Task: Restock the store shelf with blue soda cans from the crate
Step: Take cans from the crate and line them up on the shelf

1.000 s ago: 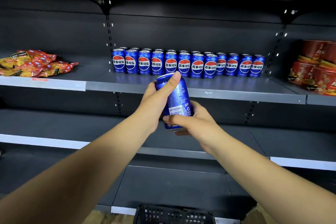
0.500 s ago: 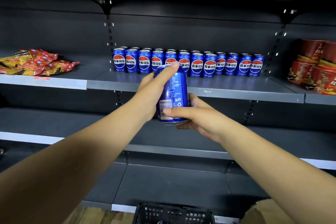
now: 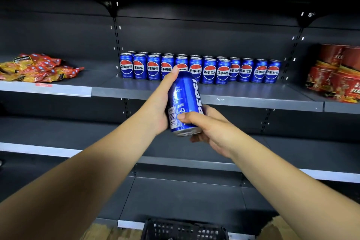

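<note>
The head view looked forward and down at a dark store shelf (image 3: pixel 243 101). In front of it, below the shelf's front edge, both hands held one blue can (image 3: pixel 184 103) in the air, nearly upright with its top tipped a little to the left. The left hand (image 3: pixel 158 107) gripped the can's left side, its palm against the wall and its thumb stretched up along the can to the top rim. The right hand (image 3: pixel 209 126) came in from the lower right and gripped the lower part of the can, its thumb lying across the front near the base and its fingers wrapped behind and beneath. The can thus sat between the two hands, touching both. Behind it, at the back of the shelf, stood a row of cans (image 3: pixel 200 69), upright, side by side, two deep on the left part. A heap of red and yellow snack packs (image 3: pixel 37 68) lay on the shelf section to the left, and red boxes (image 3: pixel 339 72) stood stacked at the right. At the bottom edge of the view showed the rim of a black crate (image 3: pixel 185 229); what it held could not be seen.
</note>
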Motion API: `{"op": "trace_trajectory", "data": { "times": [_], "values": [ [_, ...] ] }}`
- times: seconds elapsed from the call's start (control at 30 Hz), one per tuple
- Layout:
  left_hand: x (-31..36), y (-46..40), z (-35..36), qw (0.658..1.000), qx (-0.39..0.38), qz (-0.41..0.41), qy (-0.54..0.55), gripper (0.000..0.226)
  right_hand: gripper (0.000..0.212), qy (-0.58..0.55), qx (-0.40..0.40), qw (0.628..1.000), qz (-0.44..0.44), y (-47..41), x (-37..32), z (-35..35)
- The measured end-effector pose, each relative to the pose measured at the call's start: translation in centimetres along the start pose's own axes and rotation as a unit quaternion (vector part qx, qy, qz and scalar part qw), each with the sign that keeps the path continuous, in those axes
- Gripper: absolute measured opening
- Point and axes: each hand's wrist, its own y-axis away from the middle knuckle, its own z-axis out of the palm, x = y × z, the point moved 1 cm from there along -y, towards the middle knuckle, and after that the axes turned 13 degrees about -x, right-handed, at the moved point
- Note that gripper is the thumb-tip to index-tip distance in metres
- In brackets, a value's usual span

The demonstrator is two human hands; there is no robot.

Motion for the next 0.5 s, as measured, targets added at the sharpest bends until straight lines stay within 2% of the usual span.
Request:
{"op": "trace_trajectory", "data": {
  "times": [0.03,0.13,0.3,0.43,0.5],
  "values": [
    [-0.02,-0.05,0.07,1.000,0.014,0.007,-0.005,0.044,0.044,0.016,0.026,1.000,0.000,0.00,-0.07,0.08],
    [-0.22,-0.18,0.25,0.998,0.032,0.043,-0.042,0.071,0.043,0.058,0.088,0.994,-0.010,-0.08,-0.37,0.16],
    [-0.54,-0.09,0.66,0.992,0.047,0.087,-0.081,0.047,0.053,0.105,0.122,0.986,-0.033,-0.73,-0.58,0.42],
    [0.08,-0.19,0.55,0.991,0.078,0.087,-0.060,0.029,0.056,0.088,0.099,0.990,-0.045,-0.12,-0.90,0.36],
    [0.42,-0.19,0.29,0.993,0.079,0.072,-0.051,0.042,0.056,0.043,0.061,0.997,-0.037,0.23,-1.05,0.11]
  ]
}}
